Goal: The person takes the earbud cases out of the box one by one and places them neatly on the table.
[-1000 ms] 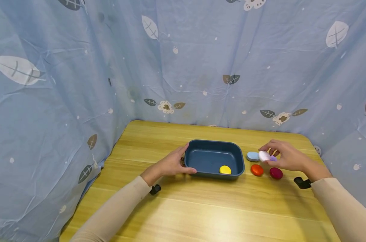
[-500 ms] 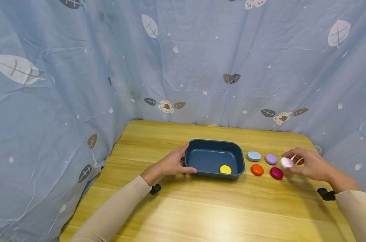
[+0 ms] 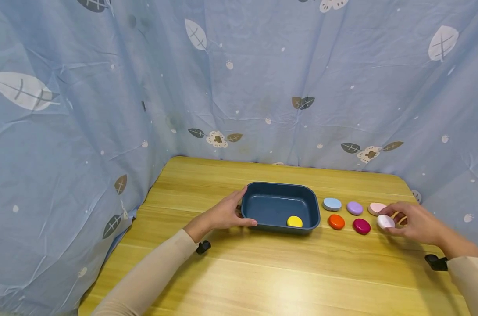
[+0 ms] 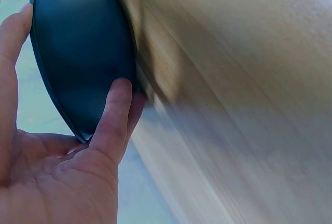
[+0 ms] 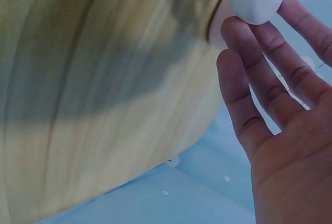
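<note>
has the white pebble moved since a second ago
Yes. The glossy white oval pebble at the right hand went rightward, away from the dark blue plastic tray, past the magenta pebble.

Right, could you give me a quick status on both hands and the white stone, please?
Left hand grips tray end. Right hand pinches white stone, low beside the magenta stone. Nothing in the way.
</note>
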### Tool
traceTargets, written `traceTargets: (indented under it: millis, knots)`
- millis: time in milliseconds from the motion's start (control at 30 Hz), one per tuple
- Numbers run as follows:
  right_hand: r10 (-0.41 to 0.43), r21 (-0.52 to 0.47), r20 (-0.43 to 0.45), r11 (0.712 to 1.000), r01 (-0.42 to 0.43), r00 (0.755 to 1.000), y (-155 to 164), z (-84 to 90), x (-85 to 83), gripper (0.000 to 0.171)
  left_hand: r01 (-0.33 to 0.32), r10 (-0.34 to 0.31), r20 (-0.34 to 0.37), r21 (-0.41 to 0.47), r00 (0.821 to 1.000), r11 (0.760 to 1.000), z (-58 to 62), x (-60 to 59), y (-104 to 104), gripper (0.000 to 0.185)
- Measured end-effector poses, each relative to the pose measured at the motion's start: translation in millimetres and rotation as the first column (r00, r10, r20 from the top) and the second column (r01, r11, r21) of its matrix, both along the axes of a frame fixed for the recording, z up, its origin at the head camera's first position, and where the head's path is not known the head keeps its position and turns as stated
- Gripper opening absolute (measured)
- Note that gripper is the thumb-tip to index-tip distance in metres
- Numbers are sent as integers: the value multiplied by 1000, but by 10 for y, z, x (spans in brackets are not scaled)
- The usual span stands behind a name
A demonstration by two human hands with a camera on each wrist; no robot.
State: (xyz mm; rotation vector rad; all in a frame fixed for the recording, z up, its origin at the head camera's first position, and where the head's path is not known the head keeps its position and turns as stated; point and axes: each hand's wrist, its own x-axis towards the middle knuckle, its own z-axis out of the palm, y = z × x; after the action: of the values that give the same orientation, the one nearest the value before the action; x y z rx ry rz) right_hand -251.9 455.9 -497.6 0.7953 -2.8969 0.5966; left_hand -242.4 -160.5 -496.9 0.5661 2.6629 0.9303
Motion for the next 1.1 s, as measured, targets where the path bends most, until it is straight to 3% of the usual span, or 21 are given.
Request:
traceTargets:
  millis: [200,467,800,1100]
  knots:
    - [-18,8,40,1000,18,999,23,-65,26,41,0,0,1,-2,1000,1000,2,5,-5,133]
    - [-21,34,25,999,21,999,62,-180,20,41,6,-6,1,11,1000,1000,5,8,-6,133]
    - [-53,24,62,998,51,997,42,-96,39,39,8,-8,16,9,1000,1000,-3,11,-2,133]
    - [19,15,-135,1000,-17,991,-204,148,-30,48,1,-1,19,9,1000,1000,19,13,0,132]
